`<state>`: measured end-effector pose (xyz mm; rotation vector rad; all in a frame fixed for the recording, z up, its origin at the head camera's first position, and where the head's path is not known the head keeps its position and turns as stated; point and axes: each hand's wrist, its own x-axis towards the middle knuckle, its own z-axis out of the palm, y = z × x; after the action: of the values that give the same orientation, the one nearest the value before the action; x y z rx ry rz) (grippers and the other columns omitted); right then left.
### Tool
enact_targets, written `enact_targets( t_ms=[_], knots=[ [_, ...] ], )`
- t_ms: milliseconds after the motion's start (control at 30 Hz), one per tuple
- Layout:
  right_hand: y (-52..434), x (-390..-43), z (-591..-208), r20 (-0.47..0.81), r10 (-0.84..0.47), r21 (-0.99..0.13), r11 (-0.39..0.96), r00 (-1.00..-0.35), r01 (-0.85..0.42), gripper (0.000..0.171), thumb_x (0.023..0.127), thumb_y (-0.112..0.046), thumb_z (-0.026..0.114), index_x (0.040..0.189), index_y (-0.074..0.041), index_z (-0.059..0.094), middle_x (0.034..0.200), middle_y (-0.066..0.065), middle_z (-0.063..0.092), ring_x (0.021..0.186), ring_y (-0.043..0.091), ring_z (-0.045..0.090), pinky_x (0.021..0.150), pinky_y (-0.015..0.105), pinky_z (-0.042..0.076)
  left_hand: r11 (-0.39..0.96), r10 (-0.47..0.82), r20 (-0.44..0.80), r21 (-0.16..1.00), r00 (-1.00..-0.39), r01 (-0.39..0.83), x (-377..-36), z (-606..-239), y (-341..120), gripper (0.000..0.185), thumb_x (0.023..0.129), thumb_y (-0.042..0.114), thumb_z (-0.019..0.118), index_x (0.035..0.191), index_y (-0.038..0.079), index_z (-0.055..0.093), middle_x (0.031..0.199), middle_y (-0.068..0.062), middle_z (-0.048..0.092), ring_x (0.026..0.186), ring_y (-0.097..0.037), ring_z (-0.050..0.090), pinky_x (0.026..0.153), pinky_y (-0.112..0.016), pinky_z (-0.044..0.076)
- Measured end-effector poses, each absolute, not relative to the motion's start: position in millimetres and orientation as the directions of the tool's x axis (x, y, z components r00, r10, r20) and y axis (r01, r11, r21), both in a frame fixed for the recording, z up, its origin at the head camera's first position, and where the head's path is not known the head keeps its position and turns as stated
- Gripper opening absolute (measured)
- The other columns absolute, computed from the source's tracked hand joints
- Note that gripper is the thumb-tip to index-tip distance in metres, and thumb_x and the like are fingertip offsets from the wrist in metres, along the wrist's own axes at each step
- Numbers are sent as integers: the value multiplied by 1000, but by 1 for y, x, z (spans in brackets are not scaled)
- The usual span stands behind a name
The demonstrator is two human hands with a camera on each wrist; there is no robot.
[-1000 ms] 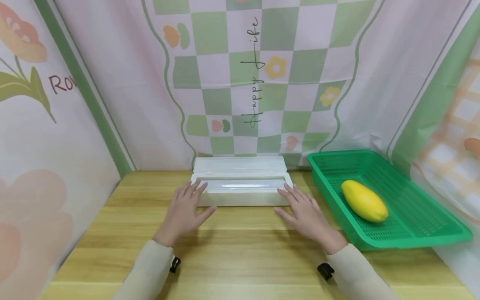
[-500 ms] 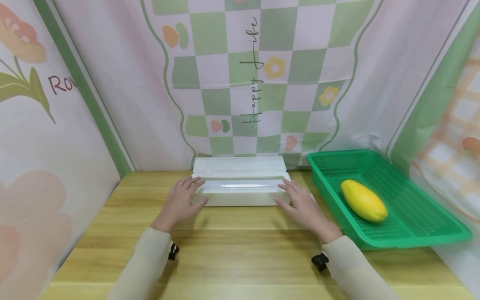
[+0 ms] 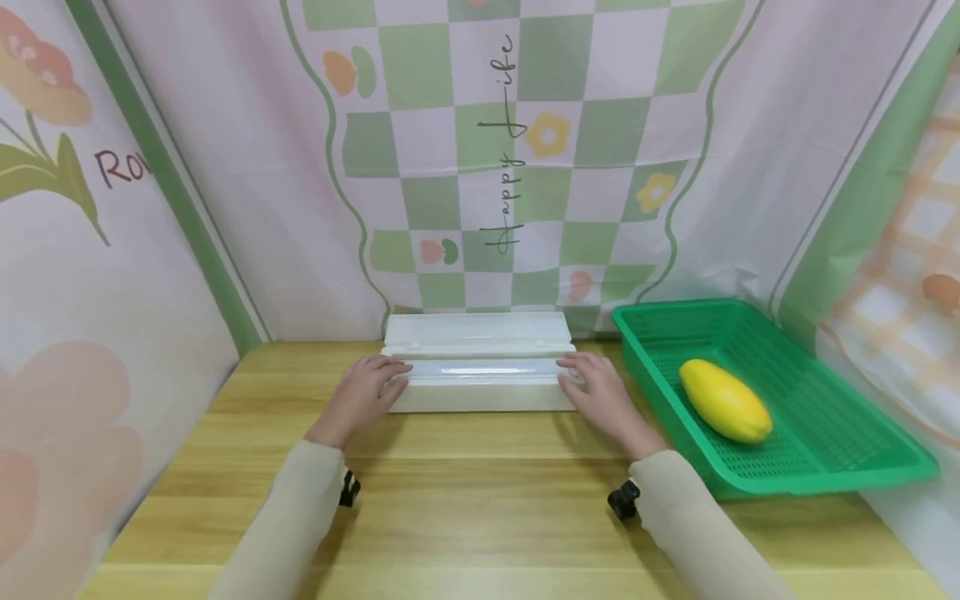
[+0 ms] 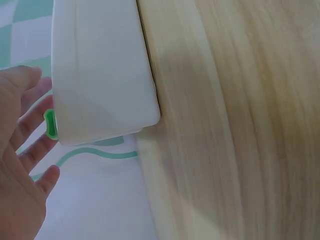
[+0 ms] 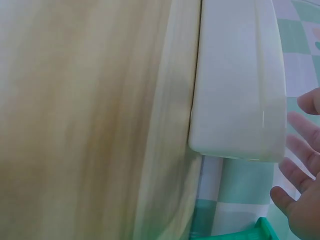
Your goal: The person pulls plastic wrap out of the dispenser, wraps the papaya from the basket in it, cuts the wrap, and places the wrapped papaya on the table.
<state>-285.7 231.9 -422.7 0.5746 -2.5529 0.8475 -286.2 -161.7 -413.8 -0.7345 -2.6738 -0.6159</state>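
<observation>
A long white plastic box [image 3: 480, 385] lies across the back of the wooden table [image 3: 480, 517], its lid [image 3: 477, 330] folded back against the cloth wall. My left hand [image 3: 365, 393] is at the box's left end and my right hand [image 3: 600, 396] at its right end, fingertips reaching over the top corners. In the left wrist view the left hand [image 4: 22, 165] has its fingers spread and straight beside the box [image 4: 100, 70]. In the right wrist view the right hand [image 5: 302, 200] is likewise spread, just off the box [image 5: 237, 85]. Neither hand grips anything.
A green mesh basket [image 3: 825, 450] stands at the right of the table with a yellow oval fruit [image 3: 724, 401] lying in it. Printed cloth walls close in the left, back and right sides. Bare wood lies in front of the box.
Both hands slid forward and slightly inward across the table, from just in front of the box to its two ends. The box and basket have not moved.
</observation>
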Motion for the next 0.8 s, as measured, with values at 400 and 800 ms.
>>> enact_targets(
  t_ms=[400, 800],
  knots=[
    [227, -301, -421, 466, -246, -449, 762, -850, -466, 15, 97, -11, 66, 104, 0, 74, 113, 20, 66, 114, 45, 51, 100, 58, 38, 774, 407, 359, 352, -840, 526, -297, -409, -165, 17, 97, 21, 68, 109, 11, 76, 112, -7, 70, 107, -30, 59, 100, -53, 44],
    [226, -306, -415, 406, -244, -426, 802, -881, -419, 14, 96, -15, 68, 99, -4, 75, 112, 18, 67, 113, 45, 52, 97, 61, 39, 807, 434, 337, 268, -836, 527, -308, -402, -162, 12, 95, 22, 72, 100, 13, 78, 97, 0, 73, 94, -25, 61, 87, -51, 49]
  ],
)
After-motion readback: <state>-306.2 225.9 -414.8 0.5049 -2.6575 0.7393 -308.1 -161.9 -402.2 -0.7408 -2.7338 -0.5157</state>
